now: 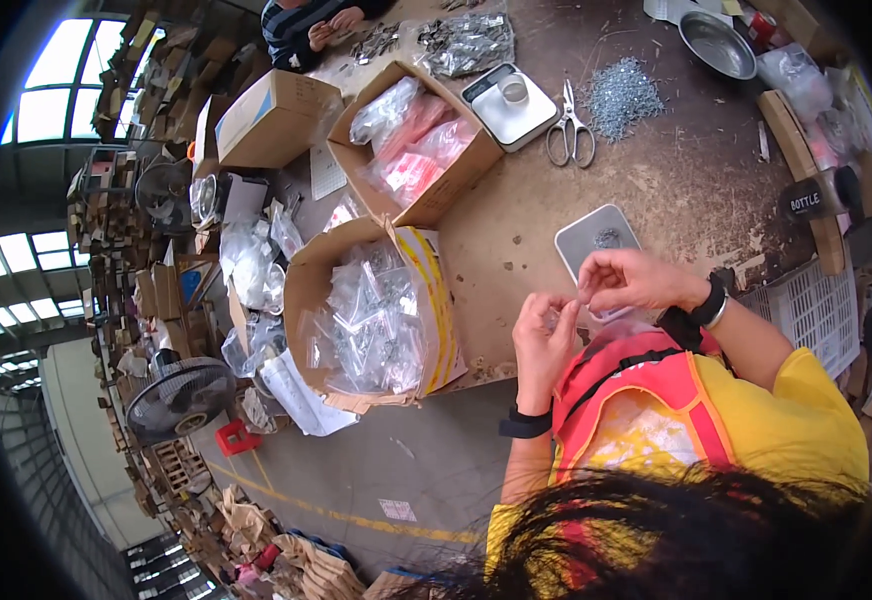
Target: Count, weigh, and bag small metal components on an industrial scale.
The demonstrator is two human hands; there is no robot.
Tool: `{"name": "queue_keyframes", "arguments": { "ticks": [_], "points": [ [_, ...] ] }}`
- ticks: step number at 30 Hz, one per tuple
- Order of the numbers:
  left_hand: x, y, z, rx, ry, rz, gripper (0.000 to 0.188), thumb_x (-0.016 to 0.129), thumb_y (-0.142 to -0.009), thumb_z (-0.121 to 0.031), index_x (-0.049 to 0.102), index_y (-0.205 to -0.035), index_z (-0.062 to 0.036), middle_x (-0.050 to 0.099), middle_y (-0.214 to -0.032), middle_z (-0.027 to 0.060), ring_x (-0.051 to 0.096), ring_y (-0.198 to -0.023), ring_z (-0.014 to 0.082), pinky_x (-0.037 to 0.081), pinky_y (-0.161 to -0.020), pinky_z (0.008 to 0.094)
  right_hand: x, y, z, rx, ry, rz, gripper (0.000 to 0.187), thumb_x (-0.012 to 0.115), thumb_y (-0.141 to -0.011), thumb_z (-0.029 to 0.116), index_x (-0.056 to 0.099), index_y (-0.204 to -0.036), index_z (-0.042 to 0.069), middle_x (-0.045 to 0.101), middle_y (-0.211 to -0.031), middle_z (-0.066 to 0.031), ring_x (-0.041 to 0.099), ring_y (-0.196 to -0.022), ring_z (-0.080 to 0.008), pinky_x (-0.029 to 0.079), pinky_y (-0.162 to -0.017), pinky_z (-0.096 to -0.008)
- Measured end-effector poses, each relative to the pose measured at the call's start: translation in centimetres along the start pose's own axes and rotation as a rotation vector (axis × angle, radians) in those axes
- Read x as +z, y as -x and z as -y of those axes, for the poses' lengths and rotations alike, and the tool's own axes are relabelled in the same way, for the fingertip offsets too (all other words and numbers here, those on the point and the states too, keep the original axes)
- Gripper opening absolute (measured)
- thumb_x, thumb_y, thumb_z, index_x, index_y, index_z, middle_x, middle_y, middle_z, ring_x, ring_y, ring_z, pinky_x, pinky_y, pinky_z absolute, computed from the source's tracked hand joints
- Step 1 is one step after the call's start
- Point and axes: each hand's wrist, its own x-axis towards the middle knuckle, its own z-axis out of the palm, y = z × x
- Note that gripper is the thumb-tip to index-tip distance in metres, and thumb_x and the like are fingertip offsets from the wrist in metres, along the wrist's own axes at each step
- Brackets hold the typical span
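My left hand and my right hand meet close in front of my body, fingertips pinched. Between and below them shows a piece of thin clear plastic, apparently a small bag; the fingers partly hide it. Just beyond my right hand lies a small scale with a little heap of metal parts on its plate. To the left stands an open carton with yellow tape, filled with clear bags of small metal parts.
Another carton holds clear and red-printed bags. Past it are a second scale with a metal cup, scissors and a pile of screw-like parts. A metal bowl lies far right. Across the table a person's hands are at work.
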Motion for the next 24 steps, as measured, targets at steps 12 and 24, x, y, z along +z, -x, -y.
{"name": "queue_keyframes", "arguments": {
  "ticks": [12, 24],
  "points": [
    [2.3, -0.5, 0.0, -0.135, -0.022, -0.025, 0.016, 0.076, -0.09, -0.006, 0.062, -0.087, 0.0006, 0.061, -0.08, -0.0005, 0.053, -0.074, 0.0058, 0.045, -0.065, 0.0245, -0.1, -0.5, 0.7, -0.171, 0.379, -0.29, 0.021, 0.077, -0.085, 0.016, 0.065, -0.082, -0.001, 0.063, -0.076, -0.0088, 0.063, -0.073, -0.0192, 0.051, -0.068, -0.0327],
    [-0.1, -2.5, 1.8, -0.394, 0.293, -0.409, 0.01, 0.072, -0.094, -0.009, 0.066, -0.091, -0.0016, 0.066, -0.086, -0.0001, 0.058, -0.077, 0.008, 0.048, -0.071, 0.024, -13.1, -2.8, -1.2, -0.103, 0.587, -0.63, 0.031, 0.08, -0.081, 0.025, 0.06, -0.09, 0.003, 0.061, -0.078, -0.0075, 0.059, -0.071, -0.0168, 0.05, -0.065, -0.033]
  ]
}}
